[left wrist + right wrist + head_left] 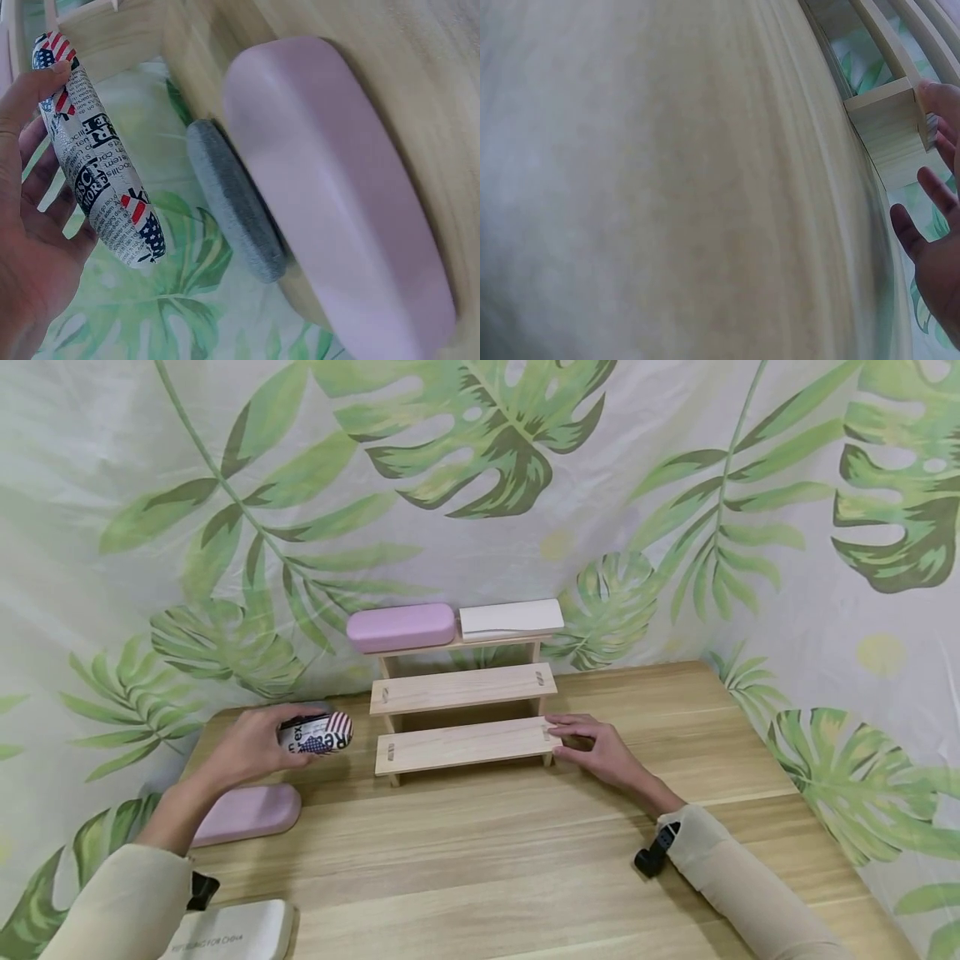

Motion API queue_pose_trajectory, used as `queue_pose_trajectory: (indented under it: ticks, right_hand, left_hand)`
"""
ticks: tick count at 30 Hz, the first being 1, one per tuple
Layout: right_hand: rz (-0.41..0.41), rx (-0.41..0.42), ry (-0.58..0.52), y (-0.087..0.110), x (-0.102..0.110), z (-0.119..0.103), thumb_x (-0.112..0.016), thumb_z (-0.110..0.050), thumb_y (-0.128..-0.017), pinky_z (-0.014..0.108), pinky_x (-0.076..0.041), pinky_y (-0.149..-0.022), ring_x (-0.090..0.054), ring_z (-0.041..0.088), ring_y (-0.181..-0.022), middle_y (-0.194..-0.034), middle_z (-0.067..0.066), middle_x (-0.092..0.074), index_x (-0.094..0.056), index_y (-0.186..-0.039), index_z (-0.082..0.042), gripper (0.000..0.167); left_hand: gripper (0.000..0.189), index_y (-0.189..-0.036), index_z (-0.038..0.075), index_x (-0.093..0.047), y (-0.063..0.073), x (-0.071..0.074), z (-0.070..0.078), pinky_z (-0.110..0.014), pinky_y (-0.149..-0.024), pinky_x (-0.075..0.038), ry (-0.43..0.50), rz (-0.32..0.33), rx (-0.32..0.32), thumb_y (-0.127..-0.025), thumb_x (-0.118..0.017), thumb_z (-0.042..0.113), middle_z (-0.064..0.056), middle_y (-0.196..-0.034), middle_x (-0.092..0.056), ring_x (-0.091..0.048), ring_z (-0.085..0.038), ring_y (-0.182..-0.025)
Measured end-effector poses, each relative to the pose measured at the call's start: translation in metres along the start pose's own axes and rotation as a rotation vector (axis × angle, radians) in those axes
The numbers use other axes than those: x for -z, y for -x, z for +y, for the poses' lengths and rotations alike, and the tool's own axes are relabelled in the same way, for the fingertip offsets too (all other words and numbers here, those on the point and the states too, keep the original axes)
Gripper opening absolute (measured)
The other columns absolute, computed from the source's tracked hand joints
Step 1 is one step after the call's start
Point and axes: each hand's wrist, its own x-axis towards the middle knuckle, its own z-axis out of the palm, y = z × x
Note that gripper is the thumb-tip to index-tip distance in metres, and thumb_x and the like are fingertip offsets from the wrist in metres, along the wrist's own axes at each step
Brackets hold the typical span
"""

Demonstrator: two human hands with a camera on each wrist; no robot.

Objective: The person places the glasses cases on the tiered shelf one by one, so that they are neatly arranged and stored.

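My left hand (251, 747) grips a glasses case (317, 733) with a newspaper and flag print, held above the table to the left of a tiered wooden stand (465, 745). In the left wrist view the printed case (101, 157) tilts, with the thumb on its upper end and fingers behind. My right hand (597, 750) holds the right end of the stand's lowest step between thumb and fingers. The right wrist view shows the thumb at the board's corner and the lower fingers spread apart. A pink case (401, 627) and a white case (512, 619) occupy the top step.
Below the left forearm lies another pink case (251, 814), with a grey case (234, 199) beside it. A white case with lettering (232, 931) is at the table's near left. Leaf-patterned cloth (480, 543) hangs behind the wooden table (465, 860).
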Motion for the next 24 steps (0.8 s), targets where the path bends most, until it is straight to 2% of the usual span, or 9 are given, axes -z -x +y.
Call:
queue_pose_trajectory:
  ticks: [6, 12, 20, 24]
  right_hand:
    - [0.006, 0.026, 0.005, -0.001, -0.001, 0.000, -0.080, 0.002, -0.091, 0.018, -0.038, -0.112, -0.056, 0.043, -0.134, -0.140, 0.026, -0.066, -0.075, -0.123, 0.007, 0.034]
    - [0.006, 0.022, 0.017, 0.000, -0.001, -0.001, -0.080, 0.003, -0.091, 0.020, -0.038, -0.113, -0.056, 0.043, -0.134, -0.140, 0.024, -0.066, -0.074, -0.124, 0.007, 0.034]
    - [-0.004, -0.008, 0.015, 0.000, -0.001, 0.000, -0.080, 0.002, -0.091, 0.022, -0.037, -0.114, -0.056, 0.041, -0.136, -0.142, 0.023, -0.065, -0.074, -0.125, 0.006, 0.035]
    - [-0.006, -0.007, 0.020, 0.000, -0.001, -0.003, -0.080, 0.003, -0.091, 0.021, -0.037, -0.114, -0.056, 0.043, -0.136, -0.142, 0.023, -0.065, -0.074, -0.125, 0.007, 0.034]
  left_hand:
    - [0.067, -0.131, 0.012, -0.074, -0.002, 0.006, 0.009, -0.034, -0.071, -0.053, 0.000, 0.039, -0.025, -0.069, -0.097, 0.016, -0.015, -0.111, -0.077, -0.069, -0.025, -0.088]
    - [0.064, -0.132, 0.013, -0.073, -0.007, 0.012, 0.024, -0.035, -0.069, -0.053, -0.012, 0.023, -0.030, -0.072, -0.096, 0.019, -0.015, -0.112, -0.077, -0.069, -0.024, -0.087]
    - [0.062, -0.129, 0.013, -0.075, -0.016, 0.011, 0.042, -0.035, -0.068, -0.053, -0.048, 0.061, -0.131, -0.071, -0.095, 0.021, -0.010, -0.110, -0.077, -0.069, -0.022, -0.086]
    - [0.062, -0.129, 0.012, -0.075, -0.021, 0.009, 0.048, -0.034, -0.067, -0.052, -0.053, 0.076, -0.153, -0.071, -0.094, 0.023, -0.011, -0.111, -0.077, -0.068, -0.021, -0.085]
